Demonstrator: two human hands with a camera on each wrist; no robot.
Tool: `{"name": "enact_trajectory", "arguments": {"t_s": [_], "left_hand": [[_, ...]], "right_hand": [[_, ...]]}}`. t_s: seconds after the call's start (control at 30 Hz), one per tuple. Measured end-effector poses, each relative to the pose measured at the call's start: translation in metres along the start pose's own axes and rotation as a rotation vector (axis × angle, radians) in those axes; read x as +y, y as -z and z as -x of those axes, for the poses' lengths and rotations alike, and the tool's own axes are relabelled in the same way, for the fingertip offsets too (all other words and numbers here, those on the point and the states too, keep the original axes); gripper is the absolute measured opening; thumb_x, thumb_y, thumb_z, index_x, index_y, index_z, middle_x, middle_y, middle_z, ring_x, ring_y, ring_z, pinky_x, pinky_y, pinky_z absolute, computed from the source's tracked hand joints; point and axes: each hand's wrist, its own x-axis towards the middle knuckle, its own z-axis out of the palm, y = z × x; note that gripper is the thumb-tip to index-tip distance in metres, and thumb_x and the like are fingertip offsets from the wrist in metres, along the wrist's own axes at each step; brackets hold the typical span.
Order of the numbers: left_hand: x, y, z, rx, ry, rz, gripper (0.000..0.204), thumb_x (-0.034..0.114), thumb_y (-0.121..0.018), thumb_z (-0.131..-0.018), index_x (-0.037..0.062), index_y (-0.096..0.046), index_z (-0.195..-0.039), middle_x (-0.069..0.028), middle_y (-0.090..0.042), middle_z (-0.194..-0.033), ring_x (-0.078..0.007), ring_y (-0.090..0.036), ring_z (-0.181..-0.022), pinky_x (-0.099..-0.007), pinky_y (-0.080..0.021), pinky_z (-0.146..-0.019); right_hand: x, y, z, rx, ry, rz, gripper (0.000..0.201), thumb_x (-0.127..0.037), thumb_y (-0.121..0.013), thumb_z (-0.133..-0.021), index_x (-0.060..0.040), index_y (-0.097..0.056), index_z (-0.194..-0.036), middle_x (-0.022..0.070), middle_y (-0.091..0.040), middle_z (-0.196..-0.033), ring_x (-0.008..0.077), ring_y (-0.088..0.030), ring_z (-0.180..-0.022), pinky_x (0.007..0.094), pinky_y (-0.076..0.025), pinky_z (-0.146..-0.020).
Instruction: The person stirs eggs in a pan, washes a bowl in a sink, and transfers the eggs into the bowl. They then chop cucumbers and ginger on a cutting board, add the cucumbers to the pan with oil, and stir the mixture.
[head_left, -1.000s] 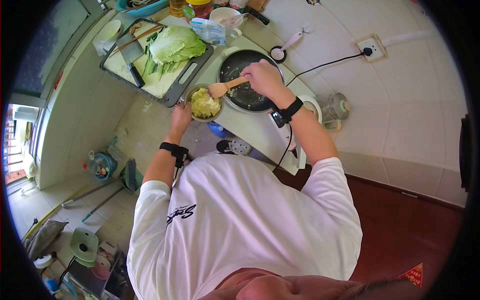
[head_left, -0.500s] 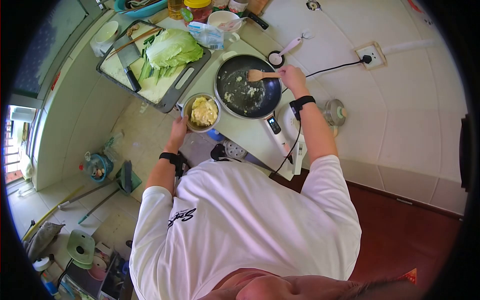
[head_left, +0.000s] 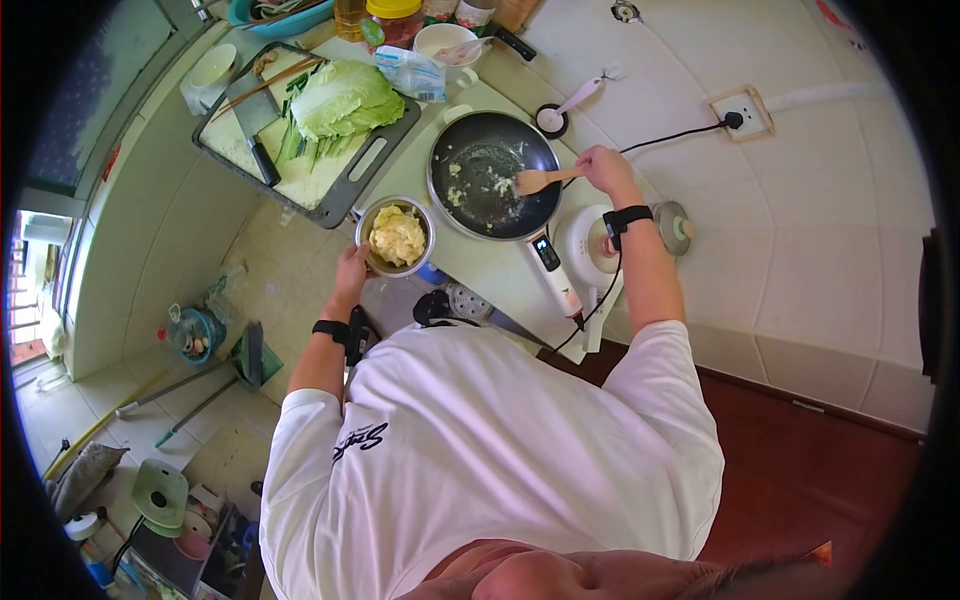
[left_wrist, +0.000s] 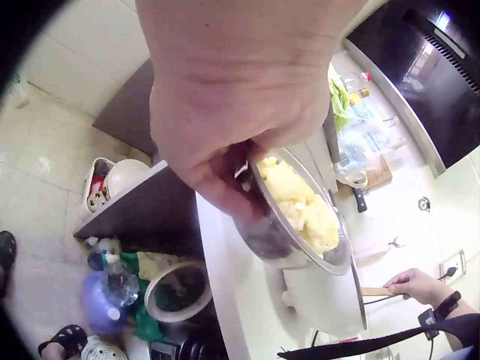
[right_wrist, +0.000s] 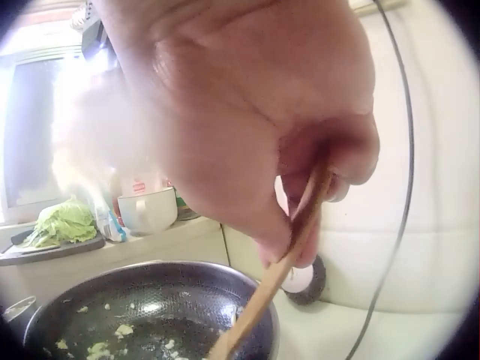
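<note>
Cabbage (head_left: pixel 348 100) on board (head_left: pixel 333 208), cleaver (head_left: pixel 259 118) beside it, plug (head_left: pixel 734 120) in socket (head_left: pixel 742 102)

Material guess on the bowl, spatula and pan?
Bowl: probably stainless steel; smooth, silvery wall with reflections.
Spatula: likely wood, possibly bamboo; plain tan, matte look.
Pan: likely metal with a dark, perhaps nonstick coating; glossy inside with a fine dimpled pattern. White outside, paint or enamel unclear.

L wrist cam: L hand (left_wrist: pixel 240 105) hides pt of rim of metal bowl (left_wrist: pixel 268 244) under it. R wrist cam: btm edge cuts off blade of wooden spatula (right_wrist: pixel 262 301) & pan (right_wrist: pixel 161 307) below R hand (right_wrist: pixel 255 112); bright patch (right_wrist: pixel 105 124) L of it blurred, can't ID. Head cam: digits on display (head_left: pixel 545 251) nr R hand too small to read.
</note>
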Motion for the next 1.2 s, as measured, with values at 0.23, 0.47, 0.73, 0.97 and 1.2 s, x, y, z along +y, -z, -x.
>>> {"name": "enact_trajectory", "arguments": {"t_s": [0.23,0.47,0.73,0.97,1.2], "left_hand": [[0.014,-0.006,0.009,0.078,-0.05,-0.124,0.039,0.03,-0.048,-0.101,-0.0031,-0.056,-0.121,-0.0112,-0.067,-0.098,-0.0191,-0.068,-0.082,-0.033,-0.06,-0.065],[0.034,-0.023,0.012,0.112,-0.156,-0.194,0.039,0.027,-0.049,-0.1,-0.0074,-0.059,-0.114,-0.0116,-0.067,-0.085,-0.0188,-0.067,-0.069,-0.0313,-0.056,-0.056],[0.038,-0.022,0.004,0.133,-0.172,-0.205,0.038,0.026,-0.048,-0.099,-0.0067,-0.06,-0.113,-0.0109,-0.066,-0.085,-0.0179,-0.065,-0.066,-0.0305,-0.055,-0.054],[0.047,-0.023,0.006,0.128,-0.17,-0.248,0.038,0.028,-0.051,-0.099,-0.006,-0.06,-0.114,-0.0115,-0.067,-0.087,-0.0177,-0.067,-0.07,-0.0308,-0.059,-0.056],[0.05,-0.025,0.008,0.14,-0.171,-0.233,0.036,0.025,-0.051,-0.098,-0.0057,-0.06,-0.114,-0.012,-0.068,-0.09,-0.0182,-0.068,-0.074,-0.0315,-0.059,-0.056]], "right_hand": [[-0.019,-0.024,0.007,-0.083,0.081,-0.297,0.015,-0.021,-0.065,-0.083,-0.0181,-0.077,-0.093,0.0094,-0.072,-0.087,0.0286,-0.069,-0.081,0.0393,-0.054,-0.074],[-0.049,-0.025,-0.003,-0.105,0.154,-0.293,0.015,-0.02,-0.065,-0.081,-0.0196,-0.076,-0.091,0.0075,-0.072,-0.088,0.0281,-0.068,-0.085,0.039,-0.053,-0.074],[-0.085,-0.021,-0.007,-0.072,0.281,-0.3,0.013,-0.019,-0.066,-0.08,-0.0196,-0.076,-0.089,0.0074,-0.072,-0.087,0.0282,-0.068,-0.084,0.04,-0.053,-0.075],[-0.11,0.0,0.011,0.304,0.295,-0.107,0.01,-0.013,-0.064,-0.077,-0.0147,-0.073,-0.079,0.0116,-0.068,-0.078,0.0305,-0.065,-0.083,0.0425,-0.052,-0.07],[-0.138,-0.004,0.022,0.531,0.436,0.113,0.008,-0.013,-0.061,-0.075,-0.0095,-0.069,-0.074,0.0065,-0.063,-0.077,0.0264,-0.058,-0.086,0.0388,-0.05,-0.065]]}}
